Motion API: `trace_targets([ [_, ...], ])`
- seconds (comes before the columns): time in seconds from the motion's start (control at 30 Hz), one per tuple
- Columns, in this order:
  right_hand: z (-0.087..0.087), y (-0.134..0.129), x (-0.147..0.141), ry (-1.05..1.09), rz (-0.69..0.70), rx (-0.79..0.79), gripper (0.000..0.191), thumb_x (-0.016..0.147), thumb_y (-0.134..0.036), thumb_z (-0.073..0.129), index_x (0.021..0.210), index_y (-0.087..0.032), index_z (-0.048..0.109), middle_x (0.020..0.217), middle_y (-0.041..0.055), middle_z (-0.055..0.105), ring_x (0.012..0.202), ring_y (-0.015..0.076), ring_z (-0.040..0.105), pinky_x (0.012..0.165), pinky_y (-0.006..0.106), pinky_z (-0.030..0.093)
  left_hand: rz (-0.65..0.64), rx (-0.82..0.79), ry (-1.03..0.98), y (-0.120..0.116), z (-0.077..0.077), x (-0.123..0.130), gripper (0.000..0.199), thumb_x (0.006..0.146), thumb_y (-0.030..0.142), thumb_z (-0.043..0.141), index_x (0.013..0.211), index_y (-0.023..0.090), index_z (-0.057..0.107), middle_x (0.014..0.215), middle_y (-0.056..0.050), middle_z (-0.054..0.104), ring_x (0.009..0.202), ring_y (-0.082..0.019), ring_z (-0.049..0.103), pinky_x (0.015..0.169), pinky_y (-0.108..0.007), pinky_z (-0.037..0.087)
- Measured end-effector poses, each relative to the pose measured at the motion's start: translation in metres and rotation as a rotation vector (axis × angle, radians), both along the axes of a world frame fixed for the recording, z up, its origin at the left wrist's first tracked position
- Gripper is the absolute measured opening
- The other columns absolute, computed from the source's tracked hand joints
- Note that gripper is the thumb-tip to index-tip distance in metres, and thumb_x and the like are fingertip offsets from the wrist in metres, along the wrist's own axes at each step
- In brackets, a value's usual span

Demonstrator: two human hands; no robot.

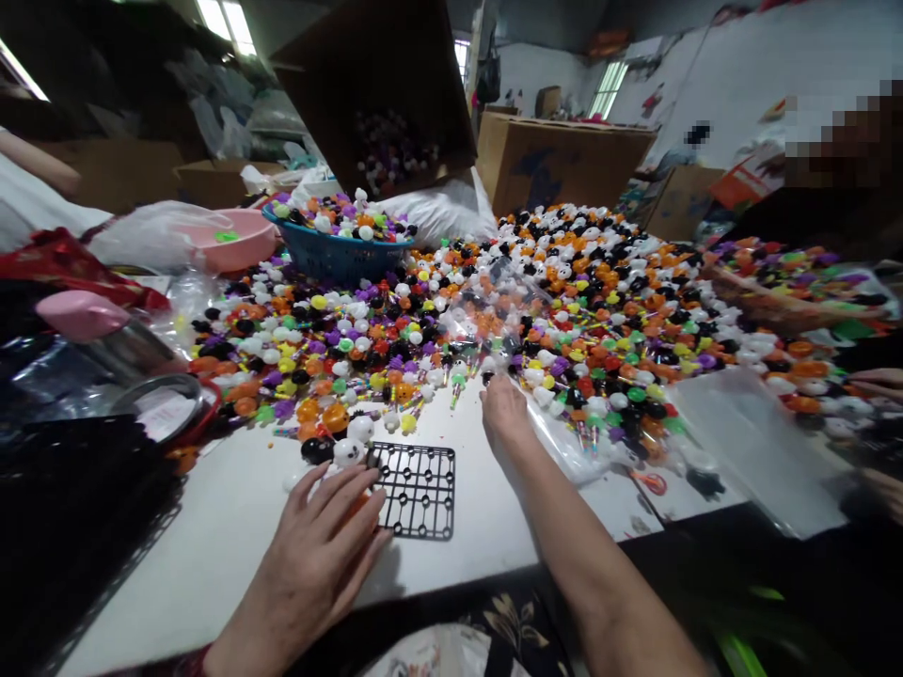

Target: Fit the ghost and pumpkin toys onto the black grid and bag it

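Note:
My left hand (317, 541) lies over the left part of a black plastic grid tray (416, 491), its fingers stretched out. Something orange shows beneath these fingers. Just beyond the fingertips sit a white skull-faced figure (348, 452) and a black one (317, 450). My right hand (505, 410) reaches to the near edge of a big pile of small coloured figures (395, 324). Its fingertips are hidden among the figures, so what they grip, if anything, does not show. A small green-and-white stick figure (458, 381) lies left of it.
A blue basket (339, 256) heaped with figures and a pink basin (229, 246) stand behind the pile. Clear plastic bags (754, 447) lie at right, near another person's hand (881, 384). A steel flask with a pink lid (83, 313) stands left. A tilted carton (381, 85) overhangs the back.

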State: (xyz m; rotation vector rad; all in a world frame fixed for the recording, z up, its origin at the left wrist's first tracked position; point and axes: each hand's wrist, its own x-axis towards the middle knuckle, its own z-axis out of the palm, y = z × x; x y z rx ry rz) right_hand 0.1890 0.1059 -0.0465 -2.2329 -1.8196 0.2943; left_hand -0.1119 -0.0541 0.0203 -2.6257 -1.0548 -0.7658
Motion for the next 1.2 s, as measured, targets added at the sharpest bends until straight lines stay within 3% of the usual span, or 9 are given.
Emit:
trace_targets([
  [0.13,-0.003,-0.004,-0.005,-0.017,-0.027,0.053,0.029,0.093,-0.018,0.047,0.119,-0.009,0.058,0.121,0.0224,0.059,0.107,0.0296,0.059,0.088,0.035,0.041,-0.011,0.023,-0.058,0.003,-0.008,0.006,0.028,0.084,0.011,0.064,0.111,0.017,0.060,0.119,-0.014,0.067,0.118,-0.029,0.059,0.100,-0.049,0.049],
  [0.27,-0.002,-0.012,-0.008,0.071,-0.049,0.023,0.033,0.089,-0.009,0.043,0.117,-0.008,0.058,0.108,0.0210,0.065,0.099,0.0277,0.062,0.084,0.035,0.043,-0.024,-0.007,-0.104,0.005,-0.012,0.006,0.034,0.084,0.007,0.062,0.117,0.014,0.057,0.124,-0.018,0.062,0.120,-0.029,0.057,0.096,-0.044,0.053],
  [0.4,-0.005,-0.037,-0.013,0.567,-0.041,0.003,0.028,0.084,-0.024,0.053,0.109,-0.014,0.062,0.085,0.0093,0.066,0.077,0.0215,0.063,0.069,0.031,0.046,0.042,-0.048,-0.115,0.003,-0.010,0.005,0.050,0.085,0.010,0.062,0.132,0.016,0.049,0.131,-0.018,0.058,0.122,-0.029,0.055,0.100,-0.048,0.049],
  [0.5,-0.010,-0.059,-0.021,0.959,0.051,-0.075,0.029,0.082,-0.037,0.056,0.103,-0.017,0.062,0.070,0.0002,0.060,0.058,0.0143,0.056,0.057,0.027,0.044,0.083,-0.061,-0.112,0.001,-0.008,0.005,0.055,0.085,0.012,0.062,0.138,0.018,0.045,0.132,-0.016,0.059,0.124,-0.028,0.055,0.104,-0.049,0.045],
  [0.67,-0.009,-0.080,-0.038,1.338,0.190,-0.180,0.034,0.071,-0.044,0.071,0.088,-0.017,0.059,0.067,-0.0030,0.057,0.058,0.0103,0.051,0.058,0.025,0.042,0.089,-0.084,-0.086,0.000,-0.006,0.008,0.050,0.087,0.013,0.059,0.136,0.018,0.046,0.129,-0.014,0.062,0.121,-0.027,0.057,0.106,-0.049,0.042],
  [0.8,-0.007,-0.085,-0.056,1.335,0.169,-0.141,0.040,0.061,-0.041,0.080,0.083,-0.017,0.058,0.069,-0.0039,0.057,0.061,0.0102,0.049,0.058,0.025,0.040,0.113,-0.128,-0.091,-0.003,-0.005,0.010,0.051,0.088,0.016,0.059,0.137,0.017,0.045,0.131,-0.014,0.061,0.123,-0.026,0.056,0.108,-0.048,0.040],
  [1.0,-0.014,-0.094,-0.099,1.388,0.286,-0.241,0.035,0.072,-0.044,0.071,0.090,-0.016,0.062,0.074,-0.0007,0.062,0.065,0.0122,0.055,0.065,0.028,0.047,0.123,-0.170,-0.094,-0.006,-0.008,0.009,0.057,0.090,0.017,0.057,0.143,0.019,0.038,0.136,-0.014,0.058,0.126,-0.025,0.054,0.110,-0.049,0.040],
  [1.2,-0.012,-0.110,-0.124,0.952,0.523,-0.106,0.014,0.085,-0.026,0.058,0.095,-0.017,0.062,0.082,0.0016,0.067,0.074,0.0151,0.058,0.070,0.027,0.044,0.113,-0.161,-0.103,-0.006,-0.010,0.008,0.062,0.090,0.016,0.057,0.147,0.020,0.034,0.137,-0.015,0.056,0.128,-0.026,0.053,0.109,-0.049,0.041],
])
